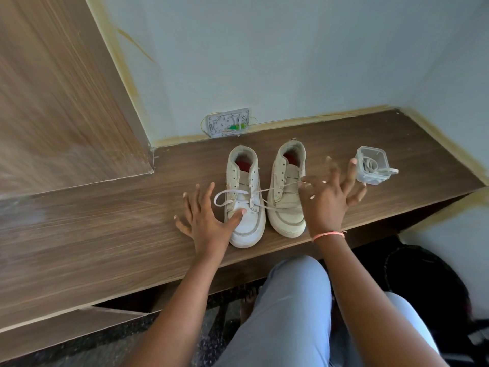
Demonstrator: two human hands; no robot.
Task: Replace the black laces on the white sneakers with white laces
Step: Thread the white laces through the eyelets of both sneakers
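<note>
Two white sneakers stand side by side on the wooden desk [105, 229], toes toward me. The left sneaker [244, 205] has a white lace [232, 193] threaded through its lowest eyelets, with loose ends trailing left and across the right sneaker [287, 192]. My left hand [205, 218] is spread flat beside the left sneaker, thumb touching its toe. My right hand [330, 194] hovers with fingers spread just right of the right sneaker, the lace end at its fingertips. No black lace is visible.
A small clear plastic box [373, 169] holding another white lace sits at the right of the desk. An open wall socket plate [229, 123] is behind the shoes. The desk's front edge runs just below my wrists, with my knees beneath it.
</note>
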